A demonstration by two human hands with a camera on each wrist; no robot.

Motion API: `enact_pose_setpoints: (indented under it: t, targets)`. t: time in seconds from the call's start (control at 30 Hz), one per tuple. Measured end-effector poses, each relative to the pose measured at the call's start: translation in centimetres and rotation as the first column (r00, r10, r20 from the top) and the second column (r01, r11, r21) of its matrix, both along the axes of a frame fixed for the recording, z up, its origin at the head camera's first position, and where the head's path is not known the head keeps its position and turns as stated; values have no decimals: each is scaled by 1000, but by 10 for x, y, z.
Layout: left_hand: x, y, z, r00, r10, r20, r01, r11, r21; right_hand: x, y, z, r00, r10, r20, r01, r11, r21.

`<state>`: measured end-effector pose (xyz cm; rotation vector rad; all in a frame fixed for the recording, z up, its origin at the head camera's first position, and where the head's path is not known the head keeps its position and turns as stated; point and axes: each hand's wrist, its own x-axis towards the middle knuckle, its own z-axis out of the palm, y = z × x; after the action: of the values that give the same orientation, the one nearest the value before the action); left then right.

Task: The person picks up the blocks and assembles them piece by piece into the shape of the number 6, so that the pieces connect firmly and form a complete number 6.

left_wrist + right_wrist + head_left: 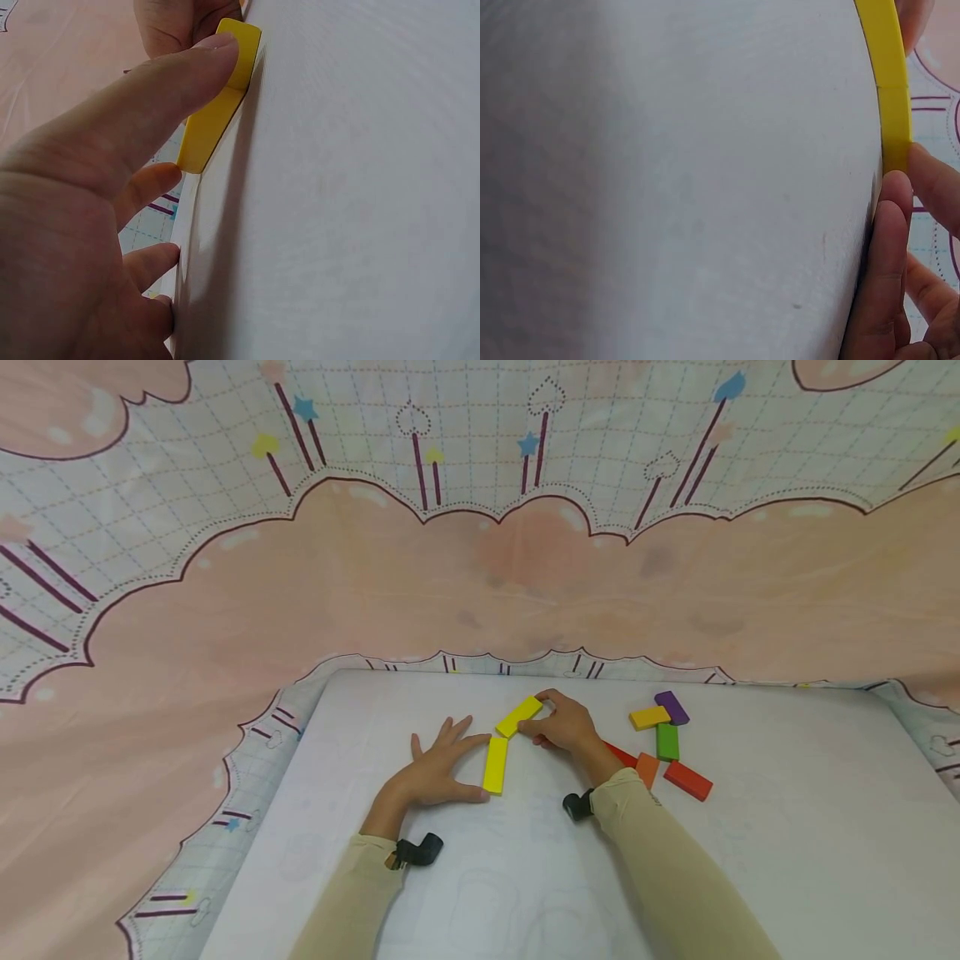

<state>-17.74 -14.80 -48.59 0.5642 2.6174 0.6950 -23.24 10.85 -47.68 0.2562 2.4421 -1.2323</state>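
Left hand (437, 774): thumb and finger hold the near yellow block (495, 766) by its ends.
Right hand (567, 725): pinches the far yellow block (517, 717).
Yellow pair: on the white bench (795, 860), ends touching.
Other blocks (667, 742): bunched to the right.

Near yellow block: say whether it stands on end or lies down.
The near yellow block lies down: in the head view its long side runs along the table, beside the left hand.
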Motion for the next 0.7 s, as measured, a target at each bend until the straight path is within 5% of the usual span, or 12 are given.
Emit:
enact_pose_setpoints:
  t: [0.23,0.47,0.6,0.7]
  targets:
    - [1,-2,-1,1000,-7,2,7,1000,-2,1,0,1,1000,-4,21,4,1000,-3]
    - [1,1,9,999,23,-28,-23,1000,14,8,15,16,998,23,52,-16,991,-135]
    - [-3,5,15,993,52,-108,-48,998,39,18,33,31,996,72,-56,-75,996,-55]
    - [-7,7,15,987,45,-154,-39,998,42,27,52,40,964,156,-214,-138,986,93]
